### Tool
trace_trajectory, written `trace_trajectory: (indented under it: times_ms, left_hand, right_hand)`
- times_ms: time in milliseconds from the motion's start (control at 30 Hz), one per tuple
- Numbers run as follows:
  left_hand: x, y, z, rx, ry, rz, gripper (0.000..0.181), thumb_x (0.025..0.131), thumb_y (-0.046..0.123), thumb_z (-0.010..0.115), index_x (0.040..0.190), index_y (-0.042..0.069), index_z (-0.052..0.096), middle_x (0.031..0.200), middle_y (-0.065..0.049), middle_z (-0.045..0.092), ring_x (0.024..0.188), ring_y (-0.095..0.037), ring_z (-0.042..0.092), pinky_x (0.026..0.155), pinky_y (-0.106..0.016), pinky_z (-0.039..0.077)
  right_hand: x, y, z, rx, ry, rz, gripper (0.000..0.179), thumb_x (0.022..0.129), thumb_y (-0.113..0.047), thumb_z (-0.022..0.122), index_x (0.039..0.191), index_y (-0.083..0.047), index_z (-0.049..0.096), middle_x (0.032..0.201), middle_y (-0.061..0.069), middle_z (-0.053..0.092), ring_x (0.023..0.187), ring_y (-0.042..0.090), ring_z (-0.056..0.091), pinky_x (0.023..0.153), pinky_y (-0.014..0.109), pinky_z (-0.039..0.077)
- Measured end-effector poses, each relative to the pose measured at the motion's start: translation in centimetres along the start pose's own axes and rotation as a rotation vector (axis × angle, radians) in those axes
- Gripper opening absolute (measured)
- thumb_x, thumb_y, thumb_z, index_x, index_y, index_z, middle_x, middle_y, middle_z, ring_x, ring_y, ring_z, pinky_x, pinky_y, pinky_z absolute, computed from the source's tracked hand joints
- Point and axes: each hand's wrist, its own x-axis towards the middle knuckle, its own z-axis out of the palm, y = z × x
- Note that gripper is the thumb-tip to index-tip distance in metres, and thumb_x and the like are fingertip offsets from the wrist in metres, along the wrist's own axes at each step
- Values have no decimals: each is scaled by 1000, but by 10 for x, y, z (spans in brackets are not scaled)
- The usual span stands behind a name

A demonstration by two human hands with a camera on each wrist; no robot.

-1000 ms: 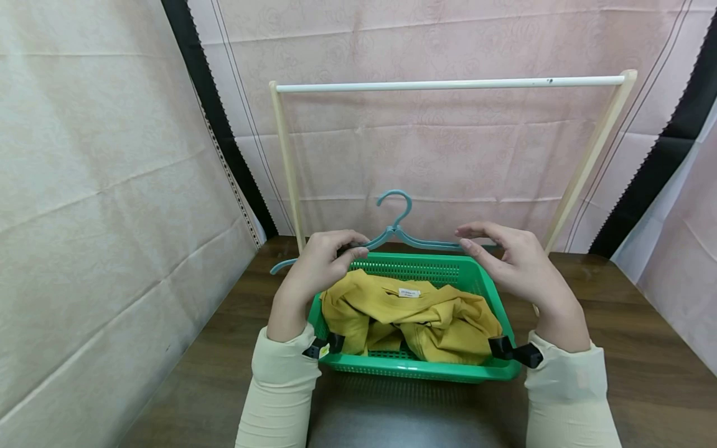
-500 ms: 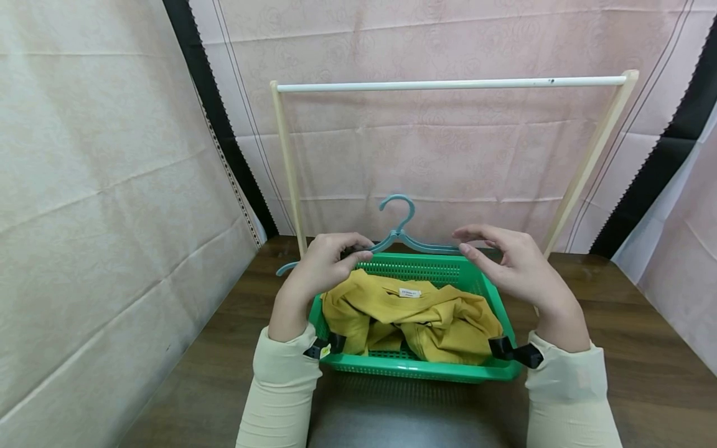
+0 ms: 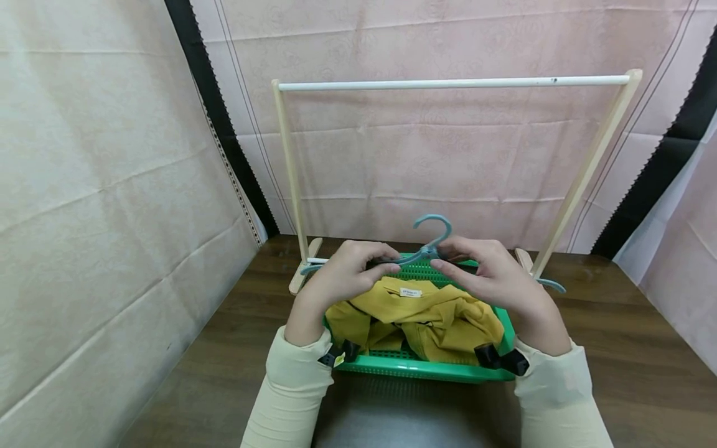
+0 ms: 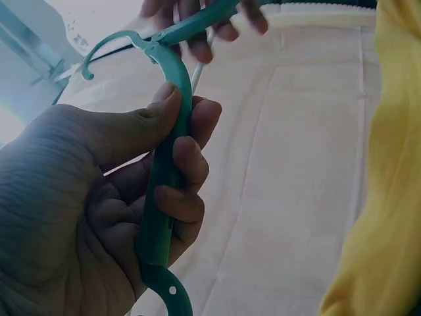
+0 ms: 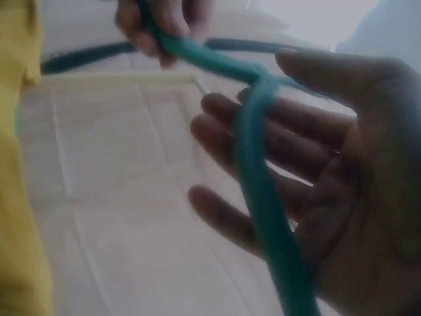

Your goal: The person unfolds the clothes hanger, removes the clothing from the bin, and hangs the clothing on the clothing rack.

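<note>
A light blue-green clothes hanger (image 3: 415, 257) is held level above the back of a green basket, its hook standing up. My left hand (image 3: 353, 270) grips the hanger's left arm; in the left wrist view its thumb and curled fingers wrap round the hanger (image 4: 158, 220). My right hand (image 3: 493, 274) is at the hanger's neck. Seen from the right wrist, its fingers (image 5: 289, 145) spread loosely behind the hanger's right arm (image 5: 253, 164), with the thumb apart. Below both hands lies a crumpled yellow garment (image 3: 454, 317) with a white label (image 3: 411, 292).
The green basket (image 3: 426, 371) holding the garment stands on a brown wooden table (image 3: 213, 373). Behind it rises a clothes rack with a white top bar (image 3: 448, 83) and cream posts (image 3: 588, 162). Pale fabric (image 3: 392, 155) hangs at the back and sides.
The hanger has moved right and down with my left hand. My right hand has shifted left along the hanger to its neck, so the hanger's right end now shows beyond it.
</note>
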Motion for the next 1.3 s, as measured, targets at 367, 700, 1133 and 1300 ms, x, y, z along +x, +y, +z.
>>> trace_trajectory:
  times_ms: [367, 700, 1133, 1300]
  left_hand:
    - [5, 4, 9, -15, -54, 11, 14, 97, 19, 69, 110, 14, 74, 98, 11, 71, 74, -2, 60, 68, -24, 53]
    - [-3, -4, -5, 0, -7, -47, 15, 98, 21, 68, 112, 16, 74, 102, 12, 71, 93, -1, 64, 82, -26, 54]
    - [-16, -25, -17, 153, -210, -527, 67, 94, 37, 73, 148, 9, 46, 130, -11, 63, 120, -27, 60, 96, -44, 50]
    - [-19, -32, -14, 165, -329, -631, 76, 95, 44, 70, 154, 7, 39, 142, -12, 55, 129, -28, 54, 101, -46, 48]
  right_hand:
    - [2, 1, 4, 21, 13, -90, 28, 92, 7, 68, 111, -13, 70, 82, -10, 71, 70, 4, 67, 55, 23, 49]
    - [-8, 2, -9, -56, 37, 54, 23, 96, -4, 67, 111, -21, 72, 80, -13, 72, 73, 4, 68, 59, 24, 54]
    - [-23, 9, -32, -119, 82, 122, 19, 94, -2, 69, 104, -17, 76, 74, -14, 70, 63, 4, 65, 54, 21, 49]
    - [-25, 10, -33, -126, 80, 129, 19, 94, -2, 70, 104, -18, 76, 74, -14, 69, 61, 5, 63, 49, 22, 45]
